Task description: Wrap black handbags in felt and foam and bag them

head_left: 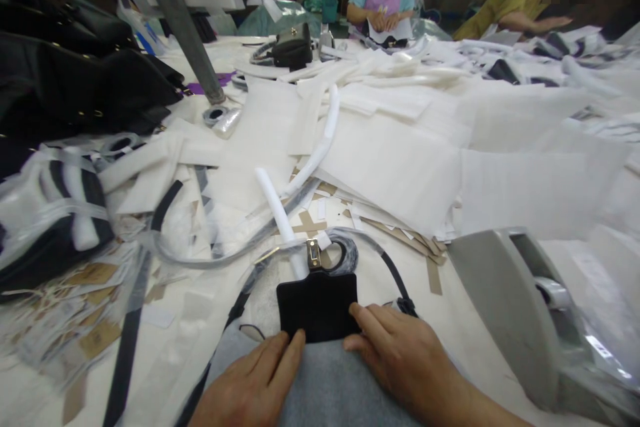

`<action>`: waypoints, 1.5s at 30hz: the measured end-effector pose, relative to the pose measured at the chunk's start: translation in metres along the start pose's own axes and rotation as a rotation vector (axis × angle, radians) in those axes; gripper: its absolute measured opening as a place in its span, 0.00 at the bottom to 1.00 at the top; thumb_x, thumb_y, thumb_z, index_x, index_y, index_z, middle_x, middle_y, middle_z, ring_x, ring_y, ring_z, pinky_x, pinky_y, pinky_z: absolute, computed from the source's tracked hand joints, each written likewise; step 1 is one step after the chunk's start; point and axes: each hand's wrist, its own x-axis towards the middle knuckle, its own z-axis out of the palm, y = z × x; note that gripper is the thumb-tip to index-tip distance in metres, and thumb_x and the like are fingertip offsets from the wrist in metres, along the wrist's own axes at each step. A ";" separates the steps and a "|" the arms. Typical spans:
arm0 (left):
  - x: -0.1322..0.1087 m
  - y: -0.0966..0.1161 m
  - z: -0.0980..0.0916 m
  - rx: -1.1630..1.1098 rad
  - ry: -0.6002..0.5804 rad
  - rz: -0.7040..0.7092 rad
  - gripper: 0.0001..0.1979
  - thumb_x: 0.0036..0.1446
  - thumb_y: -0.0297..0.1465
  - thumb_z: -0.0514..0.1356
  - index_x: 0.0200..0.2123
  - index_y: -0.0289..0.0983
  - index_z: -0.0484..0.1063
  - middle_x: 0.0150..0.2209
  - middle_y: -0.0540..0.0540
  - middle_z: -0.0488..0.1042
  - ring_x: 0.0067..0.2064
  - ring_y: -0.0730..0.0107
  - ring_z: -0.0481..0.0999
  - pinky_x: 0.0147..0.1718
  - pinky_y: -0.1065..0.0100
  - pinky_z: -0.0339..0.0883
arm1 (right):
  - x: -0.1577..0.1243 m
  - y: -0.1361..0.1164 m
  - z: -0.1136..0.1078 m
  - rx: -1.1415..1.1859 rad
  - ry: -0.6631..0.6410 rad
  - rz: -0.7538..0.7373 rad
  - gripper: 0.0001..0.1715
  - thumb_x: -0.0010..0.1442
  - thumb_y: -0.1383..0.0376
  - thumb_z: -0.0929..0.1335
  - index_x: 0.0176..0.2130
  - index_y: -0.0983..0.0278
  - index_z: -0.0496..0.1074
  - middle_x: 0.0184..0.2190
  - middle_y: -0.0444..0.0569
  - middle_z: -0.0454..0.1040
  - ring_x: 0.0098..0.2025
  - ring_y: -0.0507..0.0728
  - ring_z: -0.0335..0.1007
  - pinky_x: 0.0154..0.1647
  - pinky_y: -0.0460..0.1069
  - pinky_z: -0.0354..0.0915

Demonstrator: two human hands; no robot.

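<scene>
A small black leather piece [317, 304] with a gold clasp [313, 253] at its top lies at the near edge of the table, partly on a grey cloth [325, 387]. My left hand [255, 383] lies flat on the cloth, its fingertips touching the piece's lower left corner. My right hand [400, 353] rests with its fingers stretched out against the lower right edge. Neither hand grips anything. A black strap [395, 277] loops from the clasp off to the right.
White paper sheets [400, 153] and rolled white paper tubes [280, 213] cover the table. Black bags [75, 80] are heaped at the left, a grey tape dispenser [505, 307] stands at the right. A metal post [185, 27] rises at the back left. Two people work at the far end.
</scene>
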 end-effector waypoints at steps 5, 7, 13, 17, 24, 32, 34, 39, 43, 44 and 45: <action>-0.005 0.012 -0.009 0.115 0.027 0.097 0.32 0.66 0.51 0.47 0.64 0.38 0.62 0.53 0.35 0.76 0.52 0.60 0.77 0.43 0.70 0.74 | -0.008 -0.013 -0.011 -0.042 -0.089 0.050 0.34 0.67 0.47 0.61 0.58 0.69 0.67 0.42 0.58 0.75 0.40 0.63 0.73 0.40 0.56 0.71; -0.008 0.019 -0.008 0.141 0.021 0.097 0.34 0.64 0.52 0.51 0.66 0.39 0.59 0.55 0.35 0.74 0.54 0.56 0.76 0.45 0.66 0.74 | -0.011 -0.017 -0.013 -0.061 -0.100 0.046 0.33 0.65 0.49 0.64 0.60 0.68 0.67 0.46 0.59 0.74 0.44 0.65 0.71 0.44 0.58 0.71; -0.017 0.039 -0.005 0.075 0.036 -0.047 0.47 0.53 0.62 0.53 0.67 0.38 0.56 0.64 0.30 0.62 0.60 0.44 0.69 0.45 0.57 0.75 | -0.007 -0.018 -0.012 -0.053 -0.138 0.075 0.29 0.64 0.55 0.67 0.58 0.70 0.69 0.44 0.60 0.74 0.44 0.65 0.70 0.47 0.60 0.69; -0.021 0.048 -0.002 -0.023 -0.026 -0.141 0.46 0.53 0.57 0.59 0.69 0.42 0.50 0.69 0.34 0.51 0.65 0.43 0.61 0.53 0.51 0.69 | -0.005 -0.018 -0.013 -0.048 -0.135 0.088 0.31 0.63 0.55 0.68 0.57 0.74 0.68 0.46 0.62 0.74 0.47 0.67 0.70 0.51 0.60 0.68; -0.020 0.052 -0.002 -0.277 -0.163 -0.269 0.42 0.56 0.57 0.57 0.69 0.48 0.50 0.71 0.36 0.46 0.68 0.42 0.53 0.60 0.43 0.57 | 0.024 -0.025 -0.044 0.043 -0.239 0.166 0.17 0.65 0.62 0.66 0.50 0.68 0.72 0.43 0.58 0.76 0.45 0.64 0.73 0.47 0.54 0.67; -0.019 0.051 -0.006 -0.342 -0.209 -0.306 0.41 0.57 0.60 0.52 0.68 0.47 0.51 0.71 0.35 0.45 0.70 0.43 0.47 0.64 0.44 0.50 | 0.106 -0.016 -0.029 0.155 -0.180 0.252 0.11 0.58 0.60 0.72 0.38 0.65 0.76 0.34 0.51 0.79 0.38 0.59 0.75 0.38 0.49 0.64; -0.019 0.051 -0.004 -0.342 -0.189 -0.305 0.41 0.57 0.60 0.52 0.68 0.47 0.52 0.71 0.36 0.46 0.70 0.43 0.48 0.64 0.44 0.49 | 0.109 -0.012 -0.026 0.204 -0.177 0.244 0.11 0.57 0.61 0.73 0.38 0.64 0.76 0.31 0.48 0.79 0.33 0.56 0.74 0.34 0.47 0.64; -0.022 0.052 0.002 -0.297 -0.057 -0.280 0.40 0.57 0.59 0.53 0.66 0.45 0.58 0.69 0.38 0.53 0.68 0.43 0.54 0.63 0.44 0.51 | 0.075 -0.025 -0.043 0.318 -0.125 0.098 0.05 0.57 0.66 0.72 0.37 0.62 0.76 0.33 0.43 0.79 0.37 0.53 0.74 0.39 0.45 0.65; -0.024 0.052 0.003 -0.290 0.026 -0.239 0.39 0.56 0.55 0.58 0.66 0.44 0.59 0.66 0.37 0.59 0.67 0.44 0.57 0.62 0.44 0.55 | 0.028 -0.045 -0.049 0.334 -0.084 0.004 0.09 0.57 0.71 0.70 0.39 0.61 0.76 0.37 0.44 0.80 0.40 0.55 0.76 0.44 0.47 0.66; -0.024 0.052 0.003 -0.289 0.044 -0.227 0.39 0.56 0.54 0.59 0.66 0.44 0.58 0.66 0.37 0.60 0.67 0.44 0.57 0.62 0.44 0.55 | 0.017 -0.048 -0.047 0.329 -0.075 -0.014 0.11 0.57 0.73 0.69 0.40 0.61 0.76 0.37 0.44 0.80 0.41 0.55 0.76 0.45 0.48 0.67; -0.025 0.052 0.002 -0.286 0.063 -0.219 0.39 0.56 0.53 0.60 0.66 0.43 0.58 0.66 0.37 0.60 0.66 0.45 0.57 0.62 0.44 0.56 | 0.008 -0.051 -0.044 0.324 -0.065 -0.029 0.12 0.58 0.74 0.68 0.41 0.61 0.76 0.38 0.45 0.80 0.41 0.56 0.77 0.45 0.48 0.67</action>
